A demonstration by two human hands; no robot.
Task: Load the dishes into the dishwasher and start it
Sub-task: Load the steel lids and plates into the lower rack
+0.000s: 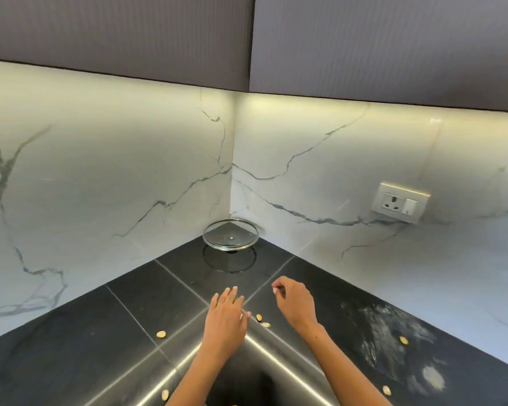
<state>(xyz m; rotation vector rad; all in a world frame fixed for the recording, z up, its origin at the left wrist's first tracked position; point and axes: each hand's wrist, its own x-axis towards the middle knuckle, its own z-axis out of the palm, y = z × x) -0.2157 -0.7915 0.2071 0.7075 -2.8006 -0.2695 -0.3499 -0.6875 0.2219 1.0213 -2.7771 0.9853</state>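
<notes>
A clear glass lid (pixel 230 238) with a metal rim lies upside down in the far corner of the black tiled counter (pixel 94 326). My left hand (pixel 226 317) rests flat on the counter with straight fingers, well in front of the lid. My right hand (pixel 294 303) hovers just to its right, fingers curled, pinching a small pale scrap at its fingertips. No dishwasher is in view.
Several yellowish food scraps (pixel 161 334) lie scattered on the counter, and white powdery smears (pixel 393 332) mark its right side. Marble walls meet at the corner behind the lid. A wall socket (pixel 398 202) sits at right. Dark upper cabinets (pixel 247 39) hang overhead.
</notes>
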